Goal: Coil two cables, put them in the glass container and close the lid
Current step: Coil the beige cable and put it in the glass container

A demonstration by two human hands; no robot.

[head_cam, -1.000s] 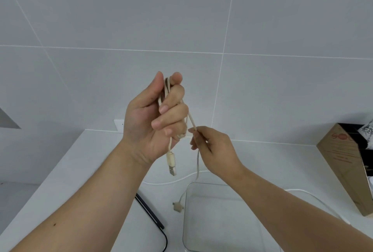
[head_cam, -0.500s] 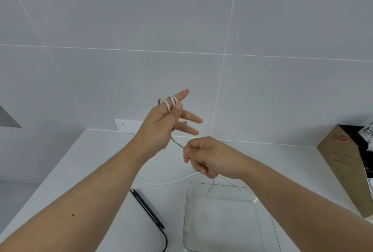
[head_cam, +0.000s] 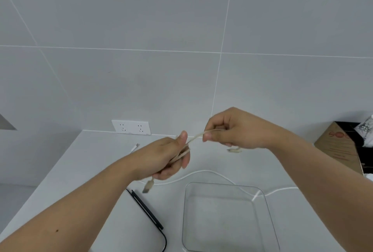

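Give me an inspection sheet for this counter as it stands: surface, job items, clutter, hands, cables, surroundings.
Surface: white counter, meeting a tiled wall.
Job's things: glass container open, nothing in it; lid with black rim lies to its left on the counter.
Clutter: brown cardboard box at the far right, with dark items behind it.
Grippers: left hand closed around loops of the beige cable; right hand has a pinching grip on its free stretch.
Cables: beige cable is taut between the hands, one plug hanging under the left hand; white cable lies uncoiled on the counter behind the container.
Surroundings: double wall socket, nothing plugged in.
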